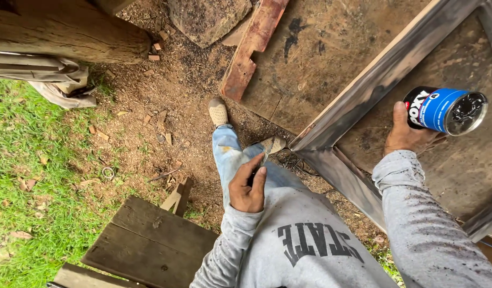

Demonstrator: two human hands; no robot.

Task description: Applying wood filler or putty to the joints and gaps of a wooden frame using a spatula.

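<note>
Grass and wood chips lie at the left, with a dark plank (150, 242) at the person's feet. The left hand (247, 186) is closed around a thin tool (264, 158), held over the knee; I cannot tell what kind. Further right, the right hand (409, 136) grips a blue can (446, 109) tipped on its side against the dark wooden frame (374, 80). My guess: the can is being readied for opening, and next needs steadying upright.

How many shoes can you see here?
2: one shoe on the dirt ahead, the other shoe nearer the dark wooden frame, partly hidden behind the left hand.
</note>
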